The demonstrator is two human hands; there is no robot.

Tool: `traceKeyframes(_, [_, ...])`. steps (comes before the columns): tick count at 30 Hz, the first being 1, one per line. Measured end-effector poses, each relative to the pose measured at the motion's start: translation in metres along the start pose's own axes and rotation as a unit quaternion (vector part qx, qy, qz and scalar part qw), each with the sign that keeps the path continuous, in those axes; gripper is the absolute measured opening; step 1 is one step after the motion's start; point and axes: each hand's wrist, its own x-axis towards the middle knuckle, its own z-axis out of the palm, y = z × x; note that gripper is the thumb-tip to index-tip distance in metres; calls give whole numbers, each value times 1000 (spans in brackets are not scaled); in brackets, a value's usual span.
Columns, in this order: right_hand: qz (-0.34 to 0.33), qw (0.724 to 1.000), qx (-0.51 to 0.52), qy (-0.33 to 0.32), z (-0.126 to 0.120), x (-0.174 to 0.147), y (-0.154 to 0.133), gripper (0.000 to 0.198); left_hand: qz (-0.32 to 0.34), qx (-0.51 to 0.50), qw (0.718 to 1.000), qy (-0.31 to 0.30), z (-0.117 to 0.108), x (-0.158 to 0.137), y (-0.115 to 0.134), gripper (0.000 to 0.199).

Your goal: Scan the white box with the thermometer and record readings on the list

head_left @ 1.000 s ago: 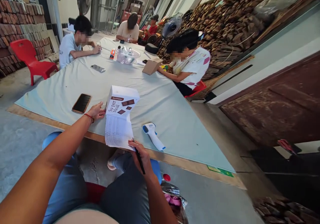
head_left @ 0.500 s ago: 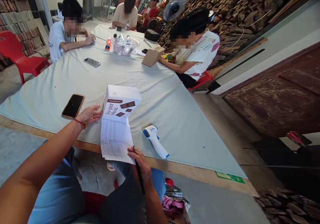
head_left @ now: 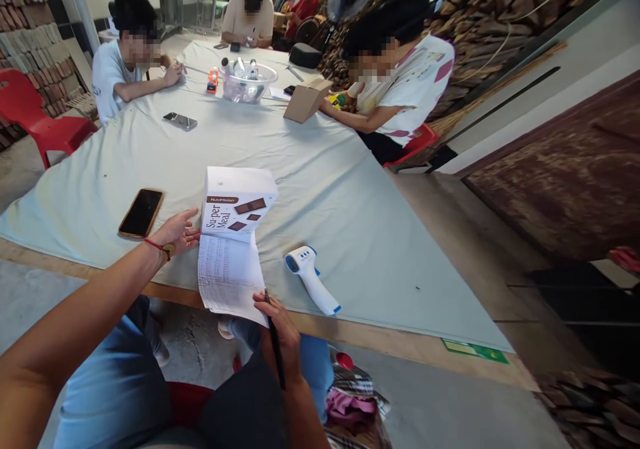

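More of the view is now taken up by the near part of the table covered in pale blue-green cloth (head_left: 375, 249), the camera having been tipped down over the last second. The white cardboard box with brown lettering (head_left: 239, 199) is left standing near the table's edge, apparently unmoved. The white paper sheet with rows of small marks (head_left: 230, 275) is still spread in front of the box, its lower end overhanging the edge. The blue-and-white handheld thermometer (head_left: 316, 282) remains untouched beside it. The left hand (head_left: 177, 232), drawn slightly off the box half a second ago, has been brought back close to it, fingers loosely spread; contact cannot be confirmed. The sheet is therefore judged to be steadied mainly by the right hand (head_left: 280, 325), pinched at its lower right edge. The black phone in an orange-brown case (head_left: 141, 213) is left lying beyond the left hand. The slim black pen (head_left: 277, 352) is kept gripped in the right hand.
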Motion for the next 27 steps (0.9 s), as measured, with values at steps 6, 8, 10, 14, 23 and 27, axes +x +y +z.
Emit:
traceKeyframes(6, [-6,1000,4,14,1,5,-6,29,22,53,998,0,-3,14,-1,20])
traceKeyframes(8, [-19,1000,3,16,1,6,-7,28,40,102,994,5,-10,19,-2,16])
traceKeyframes(10, [-33,999,-8,15,1,7,-7,28,64,121,991,-3,-19,24,-1,14])
traceKeyframes(14, [-42,998,-36,14,3,5,-6,27,89,89,992,-21,-27,40,6,13])
traceKeyframes(23, [-46,997,-54,26,7,-6,5,28,207,179,962,-10,-7,98,34,13])
traceKeyframes(27, [-73,996,-54,-3,4,-13,15,25,286,226,931,27,0,120,37,32])
